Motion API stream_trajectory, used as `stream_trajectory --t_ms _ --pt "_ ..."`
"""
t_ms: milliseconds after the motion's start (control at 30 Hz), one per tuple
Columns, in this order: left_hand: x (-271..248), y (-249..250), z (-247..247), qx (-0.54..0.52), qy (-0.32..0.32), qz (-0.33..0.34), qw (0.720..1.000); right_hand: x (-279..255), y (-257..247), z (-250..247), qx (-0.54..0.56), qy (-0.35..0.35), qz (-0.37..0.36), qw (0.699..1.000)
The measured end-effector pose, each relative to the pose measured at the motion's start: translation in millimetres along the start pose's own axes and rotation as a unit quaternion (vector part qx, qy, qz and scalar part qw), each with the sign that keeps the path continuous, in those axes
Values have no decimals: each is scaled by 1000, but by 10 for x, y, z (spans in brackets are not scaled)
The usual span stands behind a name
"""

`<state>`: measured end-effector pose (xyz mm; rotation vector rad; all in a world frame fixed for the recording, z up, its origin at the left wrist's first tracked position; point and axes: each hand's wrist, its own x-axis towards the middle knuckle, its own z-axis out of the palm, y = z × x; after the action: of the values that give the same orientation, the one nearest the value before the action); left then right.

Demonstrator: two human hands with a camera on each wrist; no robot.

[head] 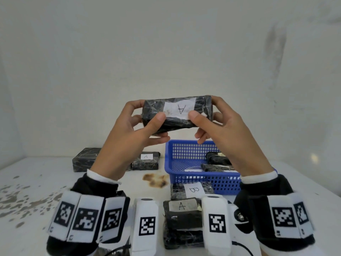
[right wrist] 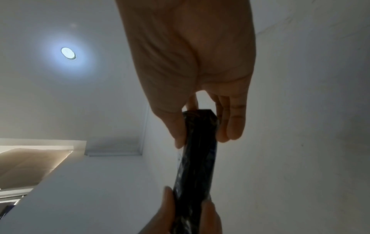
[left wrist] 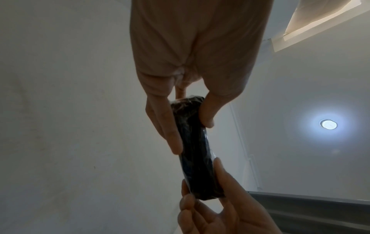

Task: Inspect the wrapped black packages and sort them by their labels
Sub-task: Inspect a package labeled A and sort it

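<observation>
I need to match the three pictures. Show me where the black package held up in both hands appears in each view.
Head: the held package sits at centre, label A facing the camera, left hand and right hand gripping its ends.
Left wrist: lower centre, seen edge-on.
Right wrist: lower centre, edge-on.
Shared landmark: both wrist views show the round ceiling light; the head view does not.
</observation>
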<state>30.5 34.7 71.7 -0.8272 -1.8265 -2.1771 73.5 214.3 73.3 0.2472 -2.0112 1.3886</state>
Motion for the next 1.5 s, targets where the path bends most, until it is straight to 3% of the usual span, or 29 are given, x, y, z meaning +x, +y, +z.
stream_trajectory --t_ms 133,267,500,1000,1500 --pt "11 -9 -4 3 10 -5 1000 -23 -65 -46 -16 2 -1 1000" --pt "1 14 -17 -15 -1 -11 1000 -9 -99 -98 82 6 42 996" --pt "-6 -2 21 -3 3 6 1000 -27 -34 -119 -34 -21 22 999" --pt "-11 -50 69 44 4 39 998 -67 -102 -25 -9 -5 -20 1000" --pt "1 -34 23 89 31 64 993 -88 -138 20 9 -4 -8 1000"
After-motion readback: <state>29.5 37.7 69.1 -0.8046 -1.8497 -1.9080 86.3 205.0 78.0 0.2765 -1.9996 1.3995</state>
